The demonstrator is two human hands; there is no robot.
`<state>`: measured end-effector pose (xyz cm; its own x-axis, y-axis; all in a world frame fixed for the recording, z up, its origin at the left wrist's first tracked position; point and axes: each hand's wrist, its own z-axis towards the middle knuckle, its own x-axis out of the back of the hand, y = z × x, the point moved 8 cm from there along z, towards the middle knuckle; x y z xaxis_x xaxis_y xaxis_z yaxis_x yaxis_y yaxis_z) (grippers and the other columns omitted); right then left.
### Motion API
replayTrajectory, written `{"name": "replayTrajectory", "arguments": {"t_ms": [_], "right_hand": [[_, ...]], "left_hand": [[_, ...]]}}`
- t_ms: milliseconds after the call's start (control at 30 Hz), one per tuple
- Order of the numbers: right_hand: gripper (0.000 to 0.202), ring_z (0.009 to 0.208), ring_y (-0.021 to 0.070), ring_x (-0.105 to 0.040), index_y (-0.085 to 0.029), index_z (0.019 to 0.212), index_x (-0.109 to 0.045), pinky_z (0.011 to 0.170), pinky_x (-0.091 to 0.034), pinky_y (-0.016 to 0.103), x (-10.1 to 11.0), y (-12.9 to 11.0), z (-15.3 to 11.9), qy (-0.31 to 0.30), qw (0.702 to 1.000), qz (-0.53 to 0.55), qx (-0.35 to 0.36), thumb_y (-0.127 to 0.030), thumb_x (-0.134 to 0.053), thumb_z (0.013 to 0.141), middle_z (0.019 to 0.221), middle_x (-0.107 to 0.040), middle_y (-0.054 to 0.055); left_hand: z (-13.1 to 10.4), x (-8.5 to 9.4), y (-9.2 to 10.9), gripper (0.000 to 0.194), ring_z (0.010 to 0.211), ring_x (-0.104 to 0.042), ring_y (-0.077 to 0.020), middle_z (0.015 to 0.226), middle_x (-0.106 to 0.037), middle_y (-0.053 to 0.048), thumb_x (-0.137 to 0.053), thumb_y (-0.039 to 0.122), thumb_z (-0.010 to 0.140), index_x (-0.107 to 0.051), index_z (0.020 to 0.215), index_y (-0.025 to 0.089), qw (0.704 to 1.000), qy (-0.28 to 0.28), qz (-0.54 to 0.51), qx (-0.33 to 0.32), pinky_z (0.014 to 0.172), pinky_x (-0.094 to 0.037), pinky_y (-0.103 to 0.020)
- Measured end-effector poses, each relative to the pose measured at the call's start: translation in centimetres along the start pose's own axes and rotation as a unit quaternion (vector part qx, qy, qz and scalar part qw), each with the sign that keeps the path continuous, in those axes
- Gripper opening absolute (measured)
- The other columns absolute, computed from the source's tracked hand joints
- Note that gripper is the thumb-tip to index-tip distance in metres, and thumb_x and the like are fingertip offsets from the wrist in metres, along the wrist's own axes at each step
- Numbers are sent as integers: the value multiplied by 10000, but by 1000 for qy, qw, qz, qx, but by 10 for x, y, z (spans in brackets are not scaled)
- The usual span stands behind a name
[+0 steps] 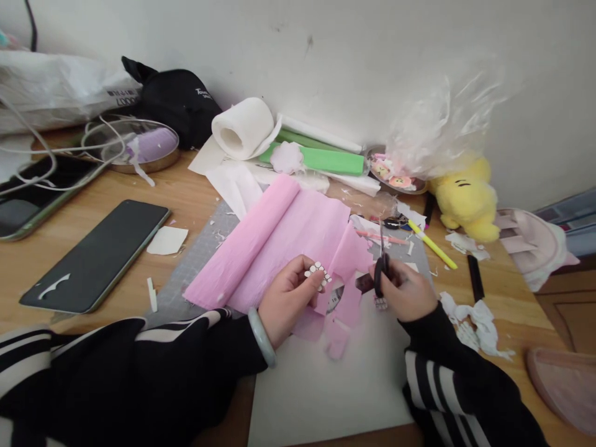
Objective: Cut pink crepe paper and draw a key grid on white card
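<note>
Pinching a small white cutout (pixel 315 272) between thumb and forefinger, your left hand (pixel 287 299) is over the middle of the table (pixel 125 186), with the other fingers curled in. Your right hand (pixel 410 290) grips the scissors (pixel 382 273) by their black handles, fingers closed around them, the blades pointing towards the table's back edge; whether the blades are parted, you cannot tell from here. The cutout and scissors are apart.

Beyond your left hand, a pink paper roll (pixel 242 245) lies partly unrolled on the grey mat (pixel 184 279), slanting towards the back edge. Pink scraps (pixel 337 340) lie between your hands, by a pale sheet (pixel 330 397) that reaches towards the front edge. A black phone (pixel 100 257) rests on the table's left part. A white tissue roll (pixel 244 127) and green paper (pixel 333 160) lie along the back edge. A yellow plush (pixel 468 202) sits at the back right corner, a yellow marker (pixel 433 245) near it, and crumpled tissue (pixel 479 320) lies near the right edge.
</note>
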<state>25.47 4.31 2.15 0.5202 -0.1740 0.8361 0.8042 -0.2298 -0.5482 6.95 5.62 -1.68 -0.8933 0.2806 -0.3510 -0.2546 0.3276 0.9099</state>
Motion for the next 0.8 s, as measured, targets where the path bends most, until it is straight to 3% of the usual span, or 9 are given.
{"name": "replayTrajectory", "arguments": {"t_ms": [67,167,267,333,467,567,700,800], "right_hand": [[361,504,150,-496,-156,754,-594,506,-408,282,11,15,8,59,995,-79,-9,-498,-519,664,603,-578,38],[503,551,166,-534,-129,975,-586,559,-442,317,13,28,18,78,991,-112,15,-502,-552,639,838,-635,98],[385,578,158,-542,-134,946,-596,581,-450,320,12,20,17,102,983,-115,104,-415,-525,692,975,-601,125],[268,580,146,-534,-152,832,-609,579,-443,300,12,6,10,116,974,-109,160,-377,-512,723,943,-592,112],[270,561,134,-517,-182,646,-575,554,-405,257,1,-14,-4,55,977,-126,165,-416,-512,764,646,-553,27],[295,616,144,-548,-183,719,-565,546,-408,246,-10,-22,-11,-6,975,-136,176,-476,-543,729,692,-560,30],[196,615,140,-553,-184,784,-532,532,-414,244,-18,-17,-11,-47,970,-153,185,-378,-532,756,766,-567,40],[133,626,145,-540,-177,751,-540,568,-426,258,-20,-10,-6,-63,969,-153,182,-286,-475,791,771,-557,53]], "left_hand": [[0,-1,-1,174,452,-389,-41,559,-447,80,-517,289,788,-428,692,175,1000,-5,-6,-4,447,-306,-161],[1,-3,-2,169,457,-379,-44,567,-441,82,-530,297,781,-442,699,178,1000,-22,-5,-14,444,-311,-160],[-1,-4,0,159,477,-412,-53,595,-482,72,-524,297,790,-457,706,179,999,-33,9,-20,469,-336,-170],[-4,-6,4,162,497,-454,-64,630,-527,55,-484,292,818,-455,706,180,999,-40,24,-25,506,-366,-188],[-17,-11,18,203,548,-535,-100,677,-579,7,-399,283,866,-481,716,172,992,-70,76,-78,578,-417,-236],[-32,-22,27,239,581,-579,-131,703,-610,-35,-363,291,883,-537,782,162,972,-143,117,-142,579,-442,-253],[-46,-44,27,268,732,-608,-161,789,-651,-72,-329,229,885,-582,926,150,922,-269,203,-189,697,-455,-268],[-38,-46,20,253,939,-562,-179,981,-634,-82,-364,197,871,-569,1015,168,909,-249,287,-173,858,-390,-304]]}}
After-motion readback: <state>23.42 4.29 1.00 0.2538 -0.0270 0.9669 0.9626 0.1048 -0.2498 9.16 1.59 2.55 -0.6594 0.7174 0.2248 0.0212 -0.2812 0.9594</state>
